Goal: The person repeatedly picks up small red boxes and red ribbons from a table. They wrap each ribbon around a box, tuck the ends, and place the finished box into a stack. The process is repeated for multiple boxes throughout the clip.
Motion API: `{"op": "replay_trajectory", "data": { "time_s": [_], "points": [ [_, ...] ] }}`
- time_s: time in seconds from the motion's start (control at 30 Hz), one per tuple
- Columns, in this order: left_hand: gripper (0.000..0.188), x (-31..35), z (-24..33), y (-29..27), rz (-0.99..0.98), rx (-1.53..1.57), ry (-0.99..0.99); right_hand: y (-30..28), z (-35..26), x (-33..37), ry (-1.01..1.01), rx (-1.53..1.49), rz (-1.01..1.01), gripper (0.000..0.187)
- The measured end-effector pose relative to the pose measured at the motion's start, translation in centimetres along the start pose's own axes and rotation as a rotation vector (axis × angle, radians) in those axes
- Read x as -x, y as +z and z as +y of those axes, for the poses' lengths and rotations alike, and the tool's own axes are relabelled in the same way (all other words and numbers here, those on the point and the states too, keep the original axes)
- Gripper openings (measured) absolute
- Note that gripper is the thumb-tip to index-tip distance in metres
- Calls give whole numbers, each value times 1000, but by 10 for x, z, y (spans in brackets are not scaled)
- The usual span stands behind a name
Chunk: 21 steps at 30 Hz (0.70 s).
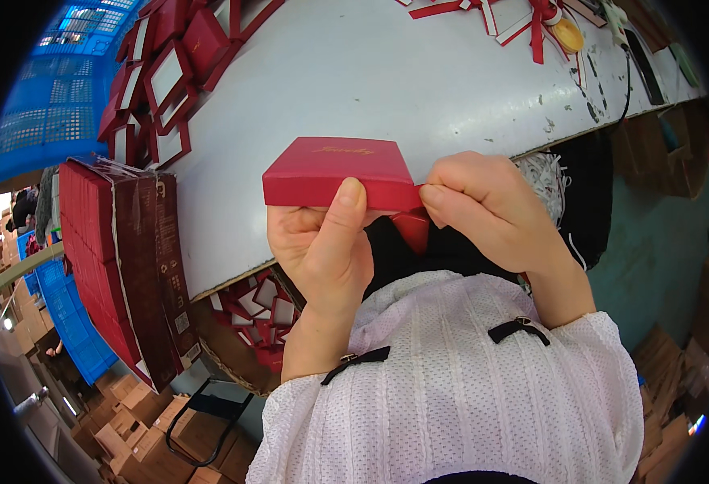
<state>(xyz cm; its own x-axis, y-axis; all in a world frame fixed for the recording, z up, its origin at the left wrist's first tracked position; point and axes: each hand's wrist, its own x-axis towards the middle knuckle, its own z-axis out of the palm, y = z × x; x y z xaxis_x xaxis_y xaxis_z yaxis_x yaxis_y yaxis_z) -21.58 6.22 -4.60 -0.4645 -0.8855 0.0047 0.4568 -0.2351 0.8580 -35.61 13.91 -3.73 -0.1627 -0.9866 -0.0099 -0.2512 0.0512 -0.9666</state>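
Observation:
A flat, square red jewelry box (338,169) with gold lettering on its lid is held up over the table's near edge. My left hand (326,250) grips it from below, thumb on the front side and fingers underneath. At the box's right corner, my right hand (492,210) is closed in a pinch on a thin bit of red ribbon. A glossy red ribbon piece (411,231) hangs under the box between my hands; whether it joins the pinched bit is hidden.
Red boxes with white insides (169,81) pile up at the white table's (322,73) far left. A carton of red boxes (96,258) stands left, and another carton (229,359) holds more below. Red and white strips (516,28) lie far right, near a yellow roll (567,36).

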Motion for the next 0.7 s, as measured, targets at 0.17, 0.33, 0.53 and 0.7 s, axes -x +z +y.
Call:
{"op": "replay_trajectory", "data": {
  "time_s": [0.17,0.33,0.53,0.7],
  "points": [
    [12,-4,-20,-12,74,125,-178,7,21,-9,149,-69,-37,24],
    [10,-10,-24,-18,124,188,-319,24,46,-19,174,-279,28,26],
    [28,25,8,-44,-538,-1116,49,29,53,-21,164,-278,-25,26],
    [26,-45,0,-19,-722,-1775,661,33,55,-20,252,-335,-36,26]
  ]
}}
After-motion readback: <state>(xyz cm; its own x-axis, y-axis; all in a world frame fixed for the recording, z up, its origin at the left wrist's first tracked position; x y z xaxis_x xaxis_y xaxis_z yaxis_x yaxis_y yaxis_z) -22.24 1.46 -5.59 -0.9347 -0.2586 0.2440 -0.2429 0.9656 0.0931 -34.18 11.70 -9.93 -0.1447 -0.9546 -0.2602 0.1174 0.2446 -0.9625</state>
